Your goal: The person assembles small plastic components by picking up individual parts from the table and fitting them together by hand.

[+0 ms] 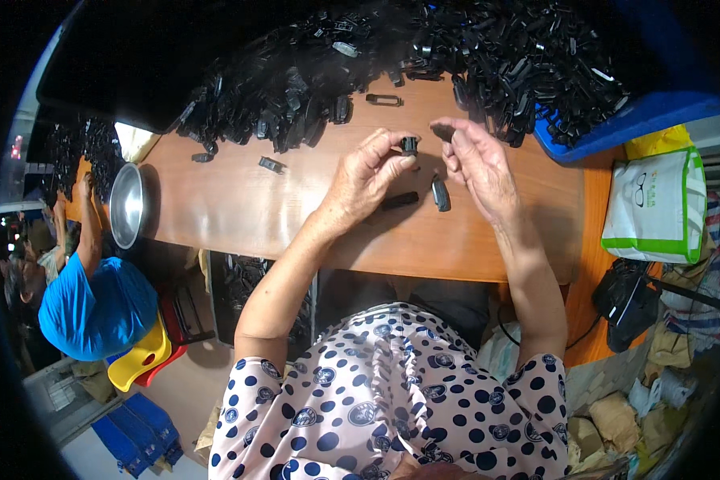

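Note:
Between the thumb and fingers of my left hand (374,166) is a small black plastic part (409,146), held above the wooden table (336,232). My right hand (480,164) is raised just to its right, pinching another small dark plastic piece (442,130) at the fingertips. Below the hands, a long black piece (400,201) and a grey-black clip-like piece (440,194) lie on the wood. Farther off lie a black rectangular frame (384,100) and, to the left, a small clip-like part (271,165).
A big heap of black plastic parts (296,88) covers the table's far side, partly over a blue tray (624,128). A metal bowl (128,206) sits at the left edge. At right hangs a white-green bag (656,208). A person in blue (96,308) works at left.

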